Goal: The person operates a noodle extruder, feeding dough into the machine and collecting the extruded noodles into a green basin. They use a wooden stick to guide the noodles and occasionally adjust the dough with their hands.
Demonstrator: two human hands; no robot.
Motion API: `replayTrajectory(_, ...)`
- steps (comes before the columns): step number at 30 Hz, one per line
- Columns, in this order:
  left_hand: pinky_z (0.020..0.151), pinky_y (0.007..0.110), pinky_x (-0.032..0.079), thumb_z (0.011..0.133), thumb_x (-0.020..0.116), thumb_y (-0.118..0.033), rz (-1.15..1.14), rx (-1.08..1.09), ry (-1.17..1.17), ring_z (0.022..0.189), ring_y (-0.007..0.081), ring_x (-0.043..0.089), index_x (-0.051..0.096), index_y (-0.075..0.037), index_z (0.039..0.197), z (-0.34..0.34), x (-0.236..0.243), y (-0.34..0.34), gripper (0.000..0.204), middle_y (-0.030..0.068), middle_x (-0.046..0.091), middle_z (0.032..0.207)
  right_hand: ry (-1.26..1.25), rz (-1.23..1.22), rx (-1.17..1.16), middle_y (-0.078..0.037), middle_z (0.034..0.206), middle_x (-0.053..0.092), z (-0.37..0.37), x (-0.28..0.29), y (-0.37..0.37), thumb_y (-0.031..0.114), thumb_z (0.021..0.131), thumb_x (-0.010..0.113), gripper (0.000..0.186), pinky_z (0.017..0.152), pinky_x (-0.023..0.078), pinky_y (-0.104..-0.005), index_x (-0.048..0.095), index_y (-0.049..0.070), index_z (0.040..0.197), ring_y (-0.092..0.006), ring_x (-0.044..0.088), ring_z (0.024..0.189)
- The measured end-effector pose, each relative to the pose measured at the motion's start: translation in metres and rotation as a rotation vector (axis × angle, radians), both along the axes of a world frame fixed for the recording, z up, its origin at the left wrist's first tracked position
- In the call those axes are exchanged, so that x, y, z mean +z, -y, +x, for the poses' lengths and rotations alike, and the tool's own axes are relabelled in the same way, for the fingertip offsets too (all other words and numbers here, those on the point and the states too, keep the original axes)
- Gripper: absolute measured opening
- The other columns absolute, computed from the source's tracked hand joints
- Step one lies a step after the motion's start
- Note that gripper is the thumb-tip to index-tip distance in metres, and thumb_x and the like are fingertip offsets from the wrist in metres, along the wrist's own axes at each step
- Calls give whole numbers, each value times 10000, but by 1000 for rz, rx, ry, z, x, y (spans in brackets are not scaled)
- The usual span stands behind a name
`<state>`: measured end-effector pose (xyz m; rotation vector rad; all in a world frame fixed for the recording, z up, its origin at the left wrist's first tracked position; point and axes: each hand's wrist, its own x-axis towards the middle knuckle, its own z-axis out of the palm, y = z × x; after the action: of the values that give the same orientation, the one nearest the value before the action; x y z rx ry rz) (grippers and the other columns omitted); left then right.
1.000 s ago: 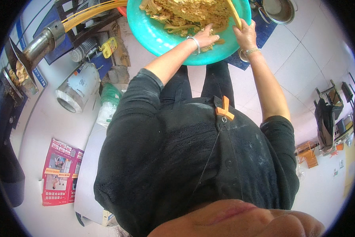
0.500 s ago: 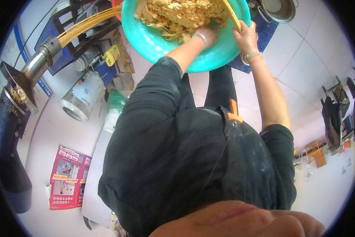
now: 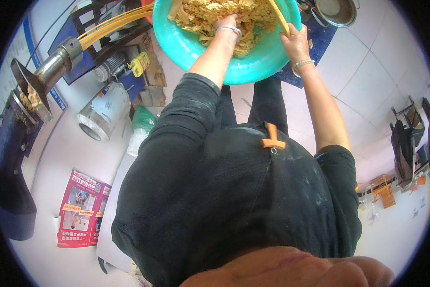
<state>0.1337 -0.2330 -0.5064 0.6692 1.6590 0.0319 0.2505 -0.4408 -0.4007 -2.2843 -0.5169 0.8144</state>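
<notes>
A wide turquoise basin point(image 3: 253, 71) at the top of the view holds a heap of crumbly yellow dough point(image 3: 203, 14) with flat strips in it. My left hand point(image 3: 228, 22), with a bracelet at the wrist, reaches into the heap; its fingers are hidden by the dough. At the basin's right rim, my right hand point(image 3: 297, 44) grips a pale wooden stick point(image 3: 278, 16) that slants up and left over the basin. The stick's far end runs out of the picture.
To the left, a metal machine nozzle point(image 3: 57, 62) puts out a bundle of yellow noodle strands point(image 3: 117, 25). A motor point(image 3: 108, 68), a yellow bottle point(image 3: 139, 64) and a grey metal cylinder point(image 3: 102, 112) lie below it. A steel pot point(image 3: 337, 12) stands right of the basin.
My left hand has moved left and up, from the basin's right part onto the middle of the dough. My right hand stays on the stick. The view has shifted slightly.
</notes>
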Motion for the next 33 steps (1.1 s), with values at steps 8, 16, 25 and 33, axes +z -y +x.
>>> replayTrajectory(8,1024,384,503,960,655,-198,396,-423,-309,1241,350,617,285,23,1531,-13,-35,19,716,228,563,1446,39,17,37,-274,1248,501,0,7,1,169,853,684,394,976,521,-487,657,164,1247,-453,584,1108)
replayTrajectory(16,998,438,537,958,630,-320,286,-1205,-341,1181,406,655,641,67,1266,-44,15,2,495,298,663,1268,151,-25,46,-293,1223,509,-1,5,-2,206,849,653,354,950,530,-501,667,168,1201,-469,587,1075)
replayTrajectory(25,1038,433,507,928,654,-467,431,-1625,52,1203,371,640,645,-63,1340,-19,-22,58,577,210,668,1298,123,-183,78,-191,1303,534,7,5,-1,292,894,701,347,945,537,-458,706,183,1224,-391,649,1083)
replayTrajectory(33,962,424,535,874,730,-487,338,-1518,97,1087,374,691,729,-26,1147,-43,-9,-3,536,210,732,1175,254,200,0,-134,1271,609,21,16,49,170,926,712,302,902,546,-363,719,99,1219,-267,663,1038)
